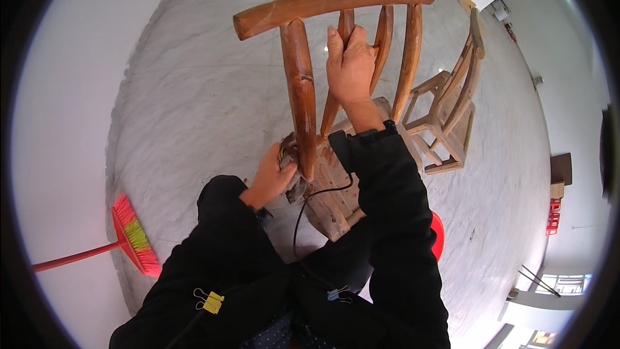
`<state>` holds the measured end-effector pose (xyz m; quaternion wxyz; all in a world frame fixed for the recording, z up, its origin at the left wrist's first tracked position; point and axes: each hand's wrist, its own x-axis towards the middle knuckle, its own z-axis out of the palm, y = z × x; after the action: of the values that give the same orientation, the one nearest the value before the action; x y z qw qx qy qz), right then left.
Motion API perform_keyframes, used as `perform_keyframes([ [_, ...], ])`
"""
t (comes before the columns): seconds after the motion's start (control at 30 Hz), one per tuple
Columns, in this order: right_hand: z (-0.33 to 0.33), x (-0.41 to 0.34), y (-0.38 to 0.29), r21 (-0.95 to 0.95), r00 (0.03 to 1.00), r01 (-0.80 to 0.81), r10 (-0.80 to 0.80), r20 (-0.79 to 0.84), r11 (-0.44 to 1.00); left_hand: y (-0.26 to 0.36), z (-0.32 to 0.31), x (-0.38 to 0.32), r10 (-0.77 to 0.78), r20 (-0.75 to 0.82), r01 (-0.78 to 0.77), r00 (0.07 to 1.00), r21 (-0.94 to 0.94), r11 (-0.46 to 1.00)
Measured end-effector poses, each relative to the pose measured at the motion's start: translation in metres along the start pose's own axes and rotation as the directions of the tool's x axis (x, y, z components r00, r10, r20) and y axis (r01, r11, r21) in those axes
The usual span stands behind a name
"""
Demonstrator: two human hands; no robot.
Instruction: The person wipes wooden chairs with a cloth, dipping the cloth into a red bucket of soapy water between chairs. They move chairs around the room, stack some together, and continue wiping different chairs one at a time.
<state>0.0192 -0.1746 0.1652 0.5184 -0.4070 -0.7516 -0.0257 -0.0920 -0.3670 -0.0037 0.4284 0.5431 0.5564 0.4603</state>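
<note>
A wooden chair (334, 5) stands before me, its curved top rail and back posts a glossy reddish brown, its seat (334, 203) paler, with dark stains. My right hand (352, 65) grips one of the middle back spindles just below the top rail. Low at the left back post (301, 92), my left hand (273, 174) holds a crumpled, brown-stained rag (292, 184) against the post's foot, near the seat. Part of the rag is hidden behind the post and my fingers. A black cable (301, 213) runs from my right sleeve across the seat's edge.
A second, unfinished-looking wooden chair (448, 126) stands on the concrete floor to the right. A red broom (128, 242) with pink and yellow bristles leans by the left wall. Part of a red round object (438, 235) shows beside my right arm. Red crates (553, 215) are at the far right.
</note>
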Motion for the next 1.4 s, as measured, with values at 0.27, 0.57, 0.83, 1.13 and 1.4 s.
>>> perform_keyframes([
  [0.27,0.004,-0.001,-0.01,0.005,0.999,-0.037,0.037,0.035,0.999,0.003,0.008,0.115,0.271,0.368,-0.186,0.89,-0.25,0.95],
  [0.57,0.004,-0.007,0.006,-0.104,1.0,0.02,-0.02,0.002,0.994,0.052,-0.013,0.083,-0.084,0.533,-0.041,0.842,0.219,0.975],
  [0.83,0.004,-0.005,0.0,-0.101,0.999,0.003,-0.007,-0.046,0.995,0.024,-0.018,0.007,0.033,0.258,-0.162,0.966,0.495,0.854],
  [1.13,-0.001,-0.005,-0.005,0.011,0.999,-0.038,0.038,0.028,0.999,0.044,-0.042,-0.033,-0.037,0.328,-0.126,0.944,0.461,0.878],
  [1.4,-0.006,-0.003,-0.009,0.005,0.991,-0.084,0.083,0.109,0.996,0.162,-0.095,0.083,0.152,-0.228,-0.273,0.962,-0.749,0.604],
])
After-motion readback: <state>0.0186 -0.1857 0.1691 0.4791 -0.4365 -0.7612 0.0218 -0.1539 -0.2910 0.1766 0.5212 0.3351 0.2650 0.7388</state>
